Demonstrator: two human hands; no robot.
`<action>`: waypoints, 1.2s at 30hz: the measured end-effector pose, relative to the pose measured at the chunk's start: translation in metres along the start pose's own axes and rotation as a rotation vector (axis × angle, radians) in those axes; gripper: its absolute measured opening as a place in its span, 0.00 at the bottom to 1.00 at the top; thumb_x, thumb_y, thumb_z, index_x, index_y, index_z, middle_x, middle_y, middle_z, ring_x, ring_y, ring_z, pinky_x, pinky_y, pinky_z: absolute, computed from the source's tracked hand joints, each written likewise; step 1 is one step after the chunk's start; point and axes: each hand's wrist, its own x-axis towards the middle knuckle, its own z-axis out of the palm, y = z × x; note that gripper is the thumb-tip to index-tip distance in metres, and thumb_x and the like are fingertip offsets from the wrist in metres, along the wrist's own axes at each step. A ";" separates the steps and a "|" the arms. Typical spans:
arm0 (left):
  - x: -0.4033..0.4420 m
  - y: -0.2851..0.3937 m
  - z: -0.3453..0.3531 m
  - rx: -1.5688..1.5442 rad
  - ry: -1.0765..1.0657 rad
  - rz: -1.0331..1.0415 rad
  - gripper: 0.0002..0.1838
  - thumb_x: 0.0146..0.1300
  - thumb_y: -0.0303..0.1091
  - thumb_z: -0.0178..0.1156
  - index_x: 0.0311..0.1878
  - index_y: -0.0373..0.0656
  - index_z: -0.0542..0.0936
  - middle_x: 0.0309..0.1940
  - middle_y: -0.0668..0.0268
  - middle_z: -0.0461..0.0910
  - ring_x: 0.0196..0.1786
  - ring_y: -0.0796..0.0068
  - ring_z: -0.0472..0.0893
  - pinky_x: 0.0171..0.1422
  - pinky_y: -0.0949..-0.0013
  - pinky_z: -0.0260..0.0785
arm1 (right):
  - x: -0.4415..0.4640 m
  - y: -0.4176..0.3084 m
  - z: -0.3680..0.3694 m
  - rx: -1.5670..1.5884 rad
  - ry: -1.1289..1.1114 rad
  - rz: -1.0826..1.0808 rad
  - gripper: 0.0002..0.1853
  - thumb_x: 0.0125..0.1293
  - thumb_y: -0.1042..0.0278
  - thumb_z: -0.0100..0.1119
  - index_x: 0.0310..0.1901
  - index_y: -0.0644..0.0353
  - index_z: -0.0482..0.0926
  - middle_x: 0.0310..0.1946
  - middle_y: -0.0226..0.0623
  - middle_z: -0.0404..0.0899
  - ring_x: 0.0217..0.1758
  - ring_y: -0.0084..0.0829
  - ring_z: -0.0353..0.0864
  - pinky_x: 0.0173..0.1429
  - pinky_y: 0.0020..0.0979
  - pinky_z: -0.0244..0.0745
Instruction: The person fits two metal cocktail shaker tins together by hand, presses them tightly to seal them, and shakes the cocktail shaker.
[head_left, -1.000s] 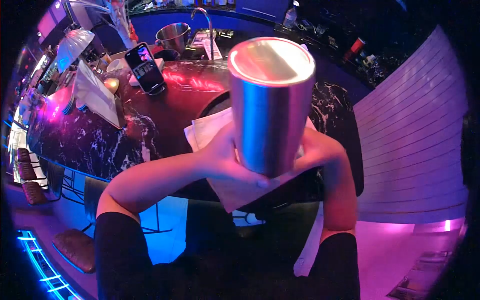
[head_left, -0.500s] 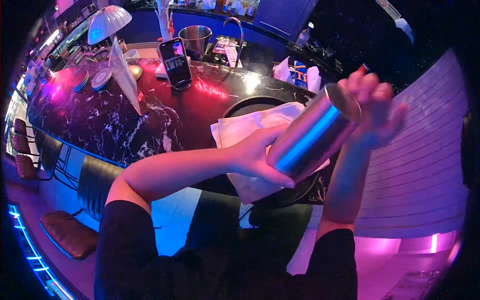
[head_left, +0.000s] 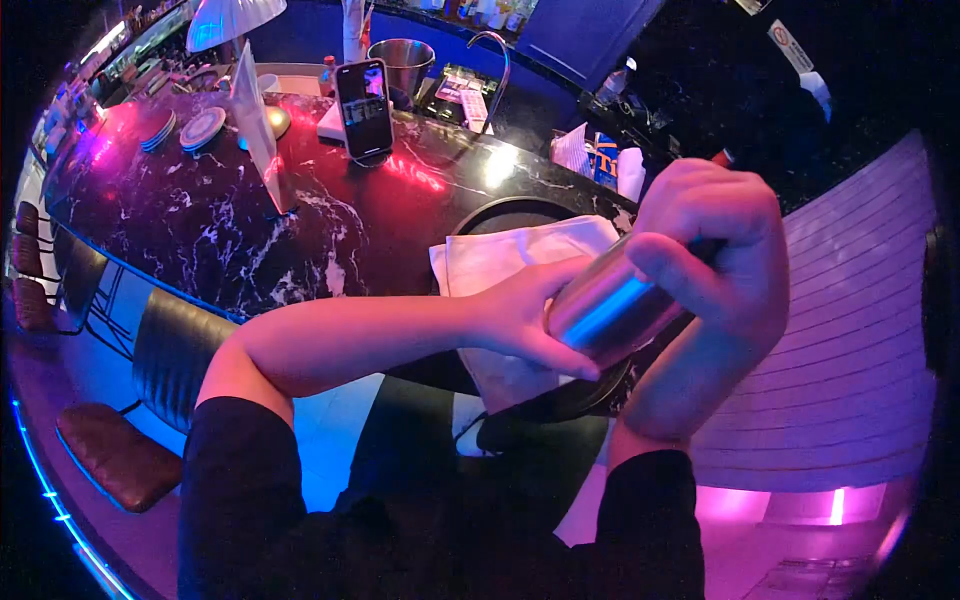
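Note:
A shiny metal shaker [head_left: 622, 312] is tilted, its upper end leaning to the right. My left hand [head_left: 530, 318] is wrapped round its lower end, with the thumb along the underside. Over the upper end curls my right hand [head_left: 715, 235], fingers bent and closed on it, hiding that end. Beneath the hands, a white cloth [head_left: 530, 248] lies folded on a round black tray [head_left: 520, 207], and part of it hangs over the counter's front edge.
On the dark marble counter [head_left: 240, 235] stand a phone [head_left: 365, 110], an upright board [head_left: 260, 135] and small plates [head_left: 203, 129]. Further back are a metal bucket [head_left: 402, 68], a tap [head_left: 503, 75] and a blue packet [head_left: 605, 160]. Chairs [head_left: 175, 345] stand at the left.
The shaker was upright in both hands, then tilted right as my right hand came off with fingers spread. My right hand has since closed over its upper end. The view has shifted right.

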 end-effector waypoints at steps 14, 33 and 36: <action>0.003 -0.022 0.002 -0.092 -0.234 -0.004 0.54 0.44 0.46 0.87 0.73 0.42 0.68 0.65 0.58 0.77 0.69 0.64 0.76 0.77 0.58 0.65 | 0.000 -0.022 0.014 -0.272 0.092 0.078 0.16 0.54 0.70 0.76 0.17 0.55 0.76 0.16 0.34 0.75 0.21 0.36 0.77 0.29 0.34 0.72; 0.015 -0.016 -0.064 0.446 -0.368 0.031 0.42 0.41 0.52 0.88 0.60 0.48 0.82 0.49 0.64 0.86 0.48 0.70 0.85 0.54 0.64 0.78 | -0.029 -0.018 0.030 -0.189 0.530 0.056 0.14 0.57 0.81 0.70 0.19 0.63 0.74 0.26 0.40 0.81 0.27 0.28 0.78 0.33 0.27 0.69; 0.016 -0.010 -0.111 0.243 0.041 0.076 0.23 0.56 0.44 0.78 0.50 0.39 0.87 0.40 0.63 0.88 0.37 0.73 0.86 0.42 0.68 0.79 | -0.031 -0.015 0.022 -0.193 0.503 -0.007 0.15 0.56 0.81 0.73 0.19 0.62 0.75 0.25 0.38 0.79 0.24 0.26 0.76 0.29 0.26 0.67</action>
